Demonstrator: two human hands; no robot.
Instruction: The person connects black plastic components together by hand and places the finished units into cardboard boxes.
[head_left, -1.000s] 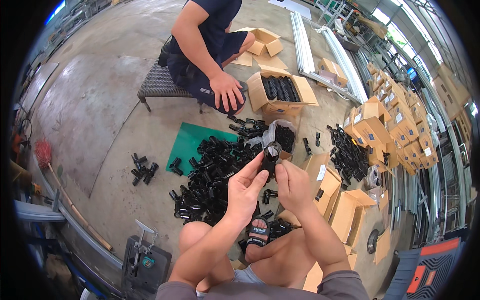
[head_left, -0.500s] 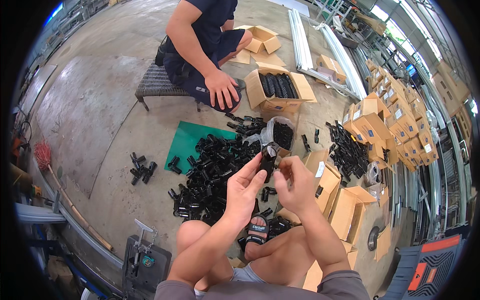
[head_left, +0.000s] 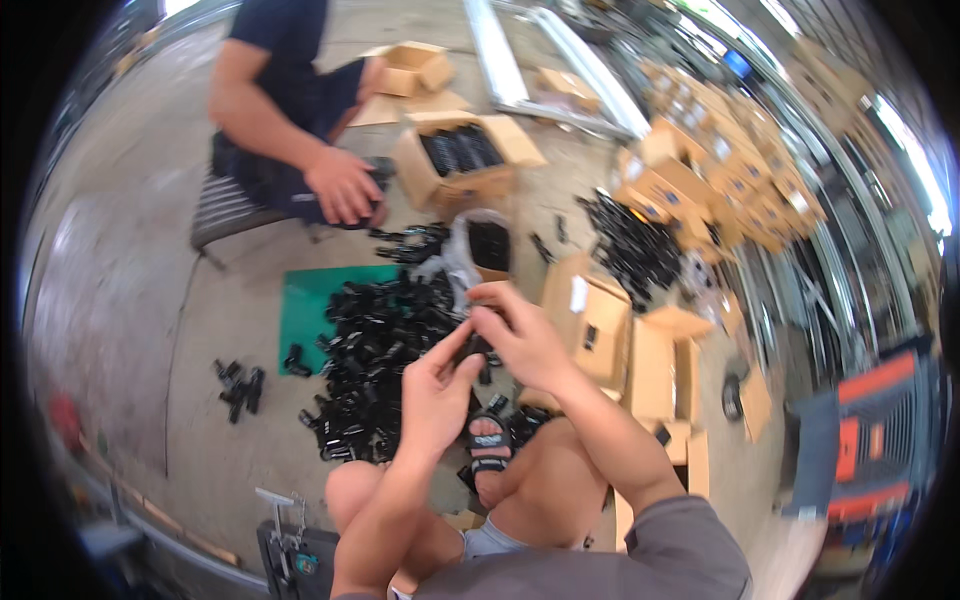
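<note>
Between the thumb and fingers of my left hand (head_left: pixel 432 405) is a black pipe joint (head_left: pixel 472 347), partly covered by the fingers and blurred. My right hand (head_left: pixel 527 345) has its thumb and fingers pinched together at the joint's upper end; what they grip there is hidden. Below and left of my hands, a heap of glossy black pipe joints (head_left: pixel 375 350) covers part of a green sheet (head_left: pixel 305 308) and the floor. Just beyond my hands stands an open container with a clear plastic liner (head_left: pixel 458 250), holding small dark parts.
A co-worker's hand (head_left: pixel 343 185) rests on their knee, beside a woven bench (head_left: pixel 225 210). A carton of black parts (head_left: pixel 425 180) stands near them. Open cartons (head_left: pixel 590 335) lie to my right, with a second black pile (head_left: pixel 632 245) and stacked boxes (head_left: pixel 745 190) beyond.
The view has shifted, so the surroundings sit further left. My right hand has come in from beside the pipe joint to its upper end, fingers now pinched there. The left hand keeps its hold.
</note>
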